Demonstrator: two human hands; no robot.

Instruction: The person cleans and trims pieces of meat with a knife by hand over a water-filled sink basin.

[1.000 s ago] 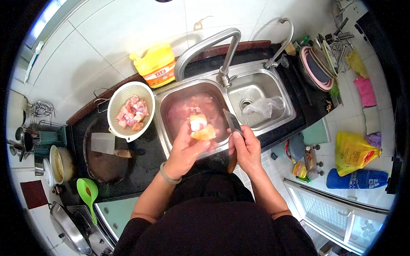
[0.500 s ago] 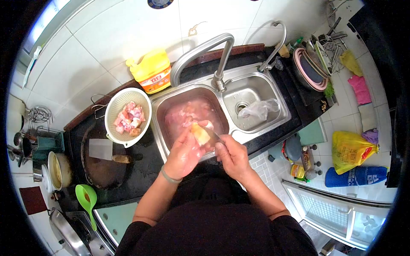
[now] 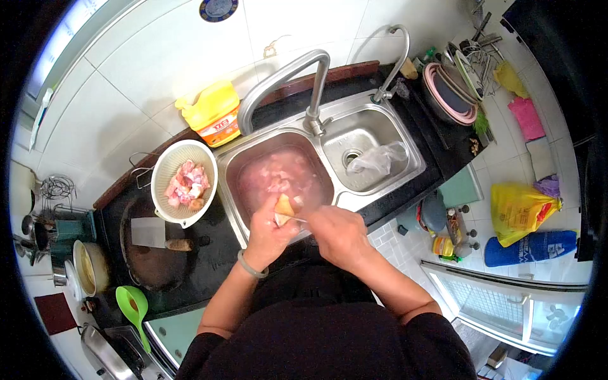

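Note:
Over the front of the left sink basin (image 3: 228, 212), my left hand (image 3: 269, 235) is closed on a yellowish, pale piece of meat (image 3: 283, 207). My right hand (image 3: 341, 235) grips a small knife (image 3: 296, 219), its thin metal blade seen edge-on against the piece. Fingers cover the knife's handle. Below them, many pink meat pieces (image 3: 278, 177) lie in cloudy pinkish water. To the left stands a white colander (image 3: 163, 171) with more raw meat chunks (image 3: 188, 183) in it.
A cleaver (image 3: 149, 232) lies on a round chopping board (image 3: 142, 266) at left. Behind the sink are a yellow jug (image 3: 212, 111) and a tall faucet (image 3: 310, 82). The right basin (image 3: 373, 120) holds a clear plastic bag (image 3: 379, 159). A green ladle (image 3: 132, 304) rests front left.
My right hand has turned over and the knife's blade now shows as a thin edge. The meat piece has tilted upright in my left hand. The whole view has shifted slightly.

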